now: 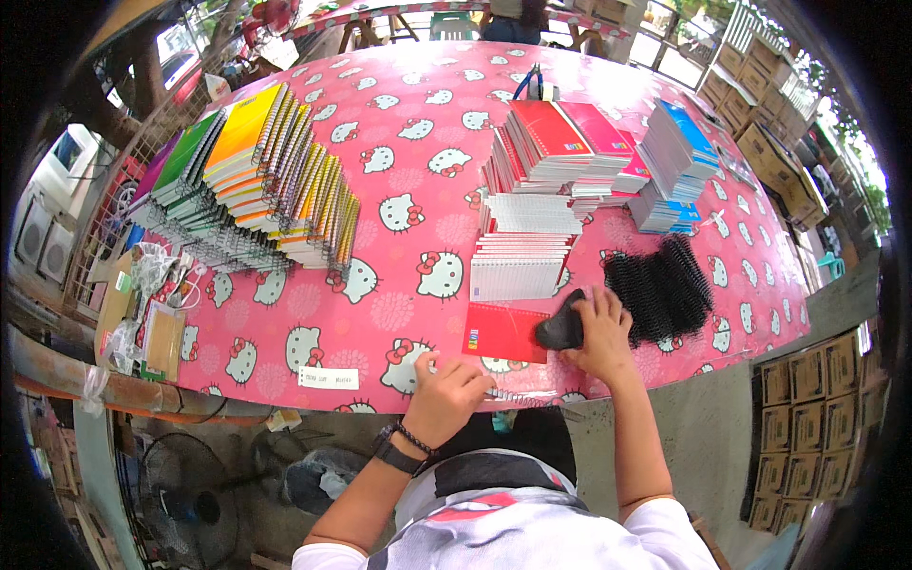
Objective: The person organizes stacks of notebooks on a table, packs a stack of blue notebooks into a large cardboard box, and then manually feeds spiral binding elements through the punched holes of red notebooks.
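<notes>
Near the table's front edge, my left hand (445, 391) is closed, with its fingers curled at the end of a thin black spiral coil (522, 398) that stretches rightward. The exact hold is partly hidden. My right hand (605, 334) curves its thumb and fingers against a dark, rounded lump (559, 323); its kind cannot be made out. Between the hands lies a red notebook cover (502, 332), flat on the table. Right of my right hand is a pile of black spiral coils (660, 290). Just beyond the cover, punched white page blocks (518, 261) are stacked.
Spiral-bound notebooks (252, 128) in yellow, green and purple are stacked at left. Red unbound stacks (546, 128) and blue ones (684, 138) stand farther right, with pliers (528, 84) behind. A paper slip (329, 378) and a cardboard box (163, 337) lie left; a fan (190, 503) stands below.
</notes>
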`<state>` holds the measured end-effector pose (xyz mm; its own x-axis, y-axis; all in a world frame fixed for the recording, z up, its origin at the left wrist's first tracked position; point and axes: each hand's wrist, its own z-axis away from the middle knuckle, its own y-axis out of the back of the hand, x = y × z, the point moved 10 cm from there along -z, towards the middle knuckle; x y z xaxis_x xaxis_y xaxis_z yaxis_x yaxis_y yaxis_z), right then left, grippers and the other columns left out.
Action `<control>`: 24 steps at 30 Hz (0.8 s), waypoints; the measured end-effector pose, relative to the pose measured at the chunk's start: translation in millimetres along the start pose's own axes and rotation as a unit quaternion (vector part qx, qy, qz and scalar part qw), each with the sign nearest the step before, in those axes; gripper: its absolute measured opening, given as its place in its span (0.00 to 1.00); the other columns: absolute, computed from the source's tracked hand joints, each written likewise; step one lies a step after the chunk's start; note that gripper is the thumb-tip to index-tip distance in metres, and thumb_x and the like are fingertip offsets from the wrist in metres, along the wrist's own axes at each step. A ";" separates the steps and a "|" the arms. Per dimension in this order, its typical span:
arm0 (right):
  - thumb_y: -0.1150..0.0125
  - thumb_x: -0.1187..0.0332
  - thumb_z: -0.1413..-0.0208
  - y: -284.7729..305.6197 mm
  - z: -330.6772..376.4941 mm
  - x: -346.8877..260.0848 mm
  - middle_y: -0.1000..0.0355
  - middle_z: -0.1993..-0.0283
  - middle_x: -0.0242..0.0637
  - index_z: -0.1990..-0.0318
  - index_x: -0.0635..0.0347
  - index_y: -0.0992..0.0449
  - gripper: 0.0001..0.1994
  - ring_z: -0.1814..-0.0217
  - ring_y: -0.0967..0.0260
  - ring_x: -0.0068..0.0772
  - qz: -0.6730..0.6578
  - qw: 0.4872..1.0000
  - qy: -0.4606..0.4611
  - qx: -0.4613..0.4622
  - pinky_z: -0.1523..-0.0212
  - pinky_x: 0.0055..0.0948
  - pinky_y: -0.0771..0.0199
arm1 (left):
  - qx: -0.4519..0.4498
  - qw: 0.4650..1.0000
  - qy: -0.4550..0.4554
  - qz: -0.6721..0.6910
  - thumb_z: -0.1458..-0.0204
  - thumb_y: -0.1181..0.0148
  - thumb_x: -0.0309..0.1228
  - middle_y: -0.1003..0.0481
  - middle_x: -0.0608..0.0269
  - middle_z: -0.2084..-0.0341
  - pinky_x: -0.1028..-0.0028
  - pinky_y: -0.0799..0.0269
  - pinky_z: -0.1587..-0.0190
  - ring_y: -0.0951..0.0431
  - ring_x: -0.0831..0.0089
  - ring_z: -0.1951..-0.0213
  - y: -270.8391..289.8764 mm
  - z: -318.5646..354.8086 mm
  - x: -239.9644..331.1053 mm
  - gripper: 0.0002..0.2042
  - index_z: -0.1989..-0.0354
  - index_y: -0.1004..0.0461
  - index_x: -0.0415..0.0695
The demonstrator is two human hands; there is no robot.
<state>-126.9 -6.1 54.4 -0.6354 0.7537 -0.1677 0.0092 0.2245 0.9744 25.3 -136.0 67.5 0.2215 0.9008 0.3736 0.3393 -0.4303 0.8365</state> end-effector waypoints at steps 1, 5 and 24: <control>0.30 0.62 0.68 9.1 -2.9 -5.4 0.38 0.47 0.45 0.53 0.54 0.33 0.29 0.40 0.46 0.49 -0.020 0.999 0.016 0.033 0.45 0.47 0.45 | 0.009 1.000 0.008 0.007 0.58 0.40 0.30 0.29 0.73 0.73 0.58 0.50 0.49 0.29 0.75 0.65 1.3 -0.3 -1.1 0.06 0.69 0.27 0.52; 0.28 0.64 0.72 -20.1 -33.7 -45.8 0.35 0.54 0.46 0.56 0.59 0.34 0.30 0.48 0.40 0.50 -0.113 0.986 0.121 -0.030 0.49 0.42 0.39 | 0.026 0.999 0.023 0.034 0.59 0.39 0.28 0.28 0.71 0.72 0.57 0.51 0.48 0.29 0.73 0.65 -2.8 -10.2 -1.5 0.09 0.68 0.27 0.51; 0.36 0.68 0.57 -3.0 -56.6 -61.8 0.36 0.61 0.46 0.59 0.60 0.30 0.16 0.57 0.39 0.49 -0.023 0.961 0.153 0.229 0.56 0.43 0.39 | 0.132 0.989 0.036 -0.052 0.58 0.46 0.33 0.32 0.72 0.76 0.54 0.48 0.44 0.30 0.75 0.64 -1.5 -2.1 -1.3 0.04 0.73 0.28 0.53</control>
<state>-131.3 -88.3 70.3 -0.8404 0.5348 -0.0880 0.2702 0.5541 0.7873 22.6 -136.4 66.6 0.1094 0.9389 0.3263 0.5854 -0.3262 0.7422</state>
